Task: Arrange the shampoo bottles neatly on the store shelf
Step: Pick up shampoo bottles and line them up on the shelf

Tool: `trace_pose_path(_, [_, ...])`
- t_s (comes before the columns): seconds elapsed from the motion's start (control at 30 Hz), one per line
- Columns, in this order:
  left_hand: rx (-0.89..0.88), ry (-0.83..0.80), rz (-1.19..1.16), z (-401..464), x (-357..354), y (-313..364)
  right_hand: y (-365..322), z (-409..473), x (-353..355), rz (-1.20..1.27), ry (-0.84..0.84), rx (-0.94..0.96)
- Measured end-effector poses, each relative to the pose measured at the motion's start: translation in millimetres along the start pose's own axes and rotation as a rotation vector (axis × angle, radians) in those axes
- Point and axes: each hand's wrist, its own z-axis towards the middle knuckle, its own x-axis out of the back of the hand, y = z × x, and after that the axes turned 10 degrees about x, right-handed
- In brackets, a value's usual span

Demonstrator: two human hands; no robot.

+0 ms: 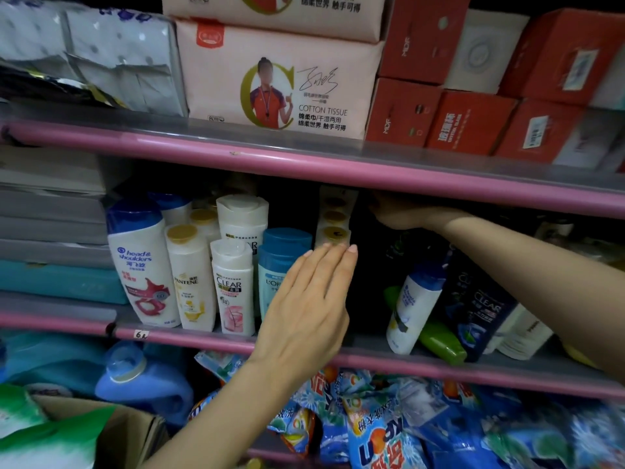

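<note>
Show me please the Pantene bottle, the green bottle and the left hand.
Pantene bottle (191, 282): head view, on its front label.
Green bottle (441, 343): head view, on its tilted body.
Left hand (309, 309): head view, on the back of the hand.

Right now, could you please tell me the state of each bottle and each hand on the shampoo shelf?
Head & Shoulders bottle: upright, cap closed.
Pantene bottle: upright.
Clear bottle: upright.
blue bottle: upright, partly behind the left hand.
small white bottle: leaning.
green bottle: lying down.
left hand: fingers straight, holding nothing.
right hand: deep under the shelf, grip unclear.

Bare forearms, unadorned hands (306, 299)
</note>
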Motion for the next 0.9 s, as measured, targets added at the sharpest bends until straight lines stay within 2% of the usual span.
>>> trace_pose_path(0.17, [-0.062, -0.029, -0.026, -16.2, -3.6, 27.6, -17.0, -45.5, 3.3, 0.031, -0.061, -0.018])
trace_pose_path(0.27, [-0.054, -0.101, -0.052, -26.3, -9.8, 46.3, -17.0, -74.0, -4.9, 0.045, 0.024, -0.054])
trace_pose_path(0.37, [0.039, -0.166, -0.132, -34.8, -19.0, 62.9, -15.5, -98.4, -17.1, -0.023, 0.132, -0.208])
trace_pose_path(0.43, [0.140, -0.283, -0.174, -37.5, -20.4, 71.2, -11.6, -107.5, -23.6, -0.041, 0.110, -0.287])
trace_pose_path(0.5, [0.263, -0.387, -0.220, -39.8, -24.2, 74.2, -5.9, -112.0, -28.8, 0.057, 0.073, -0.318])
trace_pose_path(0.57, [0.342, -0.417, -0.269, -42.8, -26.2, 73.8, -1.1, -114.9, -33.8, 0.192, 0.072, -0.320])
trace_pose_path(0.73, [0.416, -0.327, -0.407, -32.9, -14.1, 67.3, 2.5, -117.2, -40.5, 0.490, 0.158, -0.160])
trace_pose_path(0.9, [0.358, -0.180, -0.391, -8.1, 4.9, 49.5, -8.9, -110.7, -42.8, 0.540, 0.135, 0.022])
